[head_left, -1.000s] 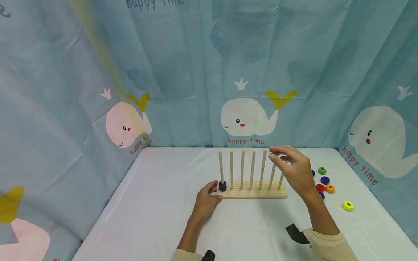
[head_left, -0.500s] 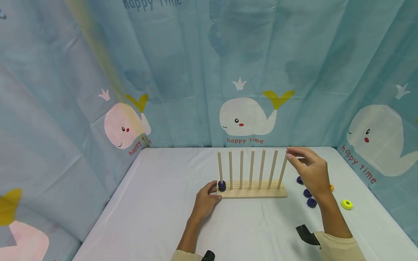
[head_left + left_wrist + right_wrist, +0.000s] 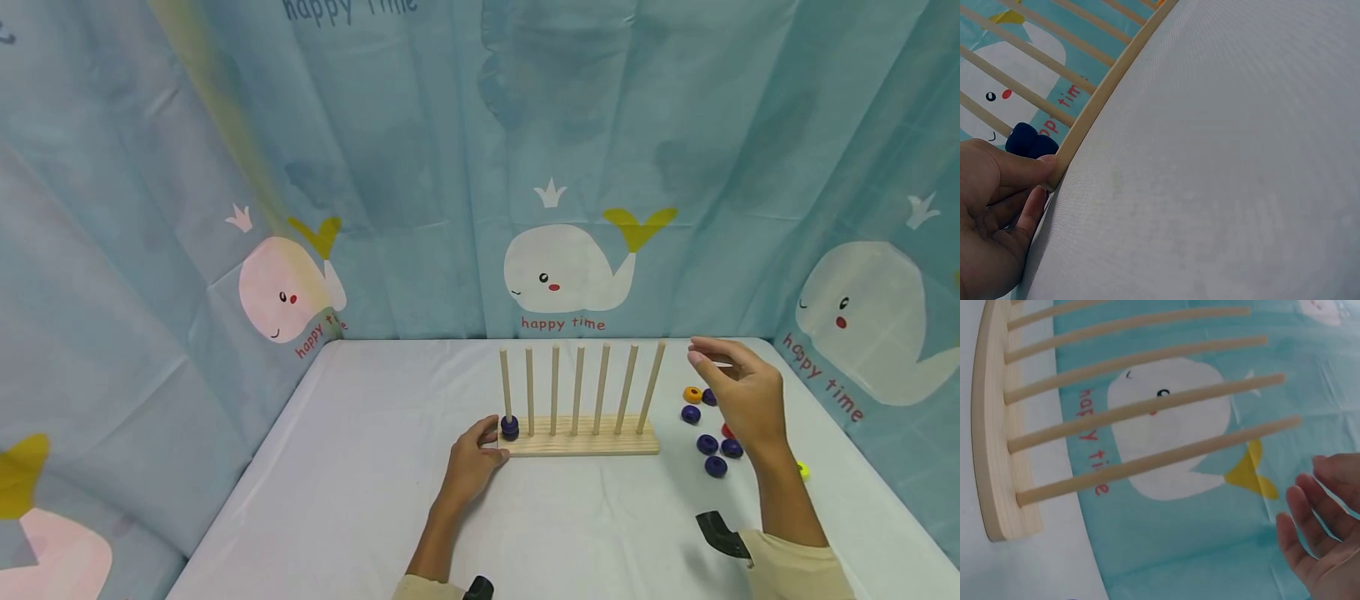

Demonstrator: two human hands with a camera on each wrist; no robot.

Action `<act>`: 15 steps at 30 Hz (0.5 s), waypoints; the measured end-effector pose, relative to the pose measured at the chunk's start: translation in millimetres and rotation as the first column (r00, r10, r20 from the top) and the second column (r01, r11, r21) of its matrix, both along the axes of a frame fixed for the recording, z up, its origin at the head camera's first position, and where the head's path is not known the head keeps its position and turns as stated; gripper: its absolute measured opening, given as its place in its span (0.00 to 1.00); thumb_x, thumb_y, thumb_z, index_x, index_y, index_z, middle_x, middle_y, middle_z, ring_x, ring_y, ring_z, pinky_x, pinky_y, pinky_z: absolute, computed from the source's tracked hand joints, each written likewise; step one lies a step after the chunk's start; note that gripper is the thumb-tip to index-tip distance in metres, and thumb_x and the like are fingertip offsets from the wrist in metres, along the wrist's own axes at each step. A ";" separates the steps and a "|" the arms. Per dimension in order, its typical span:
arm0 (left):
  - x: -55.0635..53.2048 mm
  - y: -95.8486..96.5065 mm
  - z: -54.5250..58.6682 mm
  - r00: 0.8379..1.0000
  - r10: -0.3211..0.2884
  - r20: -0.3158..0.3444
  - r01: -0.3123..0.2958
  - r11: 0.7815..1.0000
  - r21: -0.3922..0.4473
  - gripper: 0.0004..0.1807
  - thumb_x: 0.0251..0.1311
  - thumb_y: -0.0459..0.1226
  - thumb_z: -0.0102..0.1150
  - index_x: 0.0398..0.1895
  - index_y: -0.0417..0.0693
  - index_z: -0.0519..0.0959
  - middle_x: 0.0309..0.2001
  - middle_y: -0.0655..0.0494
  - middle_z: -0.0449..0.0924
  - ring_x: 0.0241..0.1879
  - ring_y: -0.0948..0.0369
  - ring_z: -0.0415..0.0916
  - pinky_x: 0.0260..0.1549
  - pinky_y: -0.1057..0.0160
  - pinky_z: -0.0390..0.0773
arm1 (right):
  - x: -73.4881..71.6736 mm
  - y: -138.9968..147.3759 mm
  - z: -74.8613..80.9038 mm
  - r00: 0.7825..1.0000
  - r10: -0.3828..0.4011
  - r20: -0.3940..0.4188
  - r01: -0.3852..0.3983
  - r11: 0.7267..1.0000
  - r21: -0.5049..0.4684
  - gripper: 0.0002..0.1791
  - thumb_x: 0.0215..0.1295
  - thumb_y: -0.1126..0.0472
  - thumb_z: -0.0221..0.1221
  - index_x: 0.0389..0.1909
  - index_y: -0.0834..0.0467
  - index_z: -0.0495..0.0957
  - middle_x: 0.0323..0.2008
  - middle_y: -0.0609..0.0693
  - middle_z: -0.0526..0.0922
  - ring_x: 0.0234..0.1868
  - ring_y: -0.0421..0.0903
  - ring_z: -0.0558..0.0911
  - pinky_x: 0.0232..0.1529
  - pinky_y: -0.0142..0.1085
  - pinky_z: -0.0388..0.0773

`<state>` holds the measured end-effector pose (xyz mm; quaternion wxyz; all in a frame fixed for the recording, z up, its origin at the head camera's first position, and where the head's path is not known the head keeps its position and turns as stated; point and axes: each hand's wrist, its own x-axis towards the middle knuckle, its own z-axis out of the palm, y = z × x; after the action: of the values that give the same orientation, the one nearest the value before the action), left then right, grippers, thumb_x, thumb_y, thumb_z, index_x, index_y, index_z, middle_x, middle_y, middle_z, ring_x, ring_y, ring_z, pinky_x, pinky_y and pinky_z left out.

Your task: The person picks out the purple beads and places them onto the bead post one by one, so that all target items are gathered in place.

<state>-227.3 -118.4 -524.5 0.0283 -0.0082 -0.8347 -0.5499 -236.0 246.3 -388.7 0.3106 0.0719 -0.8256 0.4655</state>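
A pale wooden peg rack with several upright pegs stands on the white table. Dark blue beads are stacked at the foot of its leftmost peg. My left hand grips the base's left end; in the left wrist view the thumb presses on the wood near those beads. To the right of the last peg, my right hand hovers with fingers loosely bent. Nothing sits between the fingers in the right wrist view. Every other peg is bare.
Loose beads lie to the right of the rack: several dark blue ones, an orange one, a red one and a yellow one. My right hand and forearm partly cover them. A blue whale-print curtain surrounds the table.
My right hand has moved right, from above the right-hand pegs to beyond the rack's end, uncovering blue and orange beads. The left hand has kept its grip on the base.
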 end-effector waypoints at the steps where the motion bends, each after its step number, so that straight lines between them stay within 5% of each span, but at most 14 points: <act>1: 0.0 0.1 0.0 1.000 0.001 0.002 -0.001 1.000 -0.001 0.34 0.55 0.32 0.67 0.67 0.49 0.70 0.52 0.50 0.79 0.42 0.61 0.79 0.43 0.59 0.78 | -0.4 1.9 -0.6 1.000 -0.009 0.009 0.009 1.000 0.000 0.17 0.67 0.53 0.61 0.53 0.54 0.82 0.50 0.51 0.82 0.43 0.30 0.79 0.45 0.16 0.70; 15: 0.8 0.3 0.8 1.000 0.004 0.001 -0.004 1.000 -0.004 0.33 0.55 0.33 0.66 0.67 0.49 0.70 0.52 0.50 0.80 0.43 0.60 0.79 0.44 0.58 0.78 | -9.8 30.9 -16.1 0.981 -0.099 0.167 0.101 0.995 0.000 0.23 0.68 0.45 0.56 0.57 0.53 0.79 0.52 0.54 0.81 0.45 0.30 0.77 0.36 0.17 0.73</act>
<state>-226.6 -118.1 -523.7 0.0289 -0.0061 -0.8359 -0.5480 -245.9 277.2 -404.7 0.2638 -0.0101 -0.8493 0.4571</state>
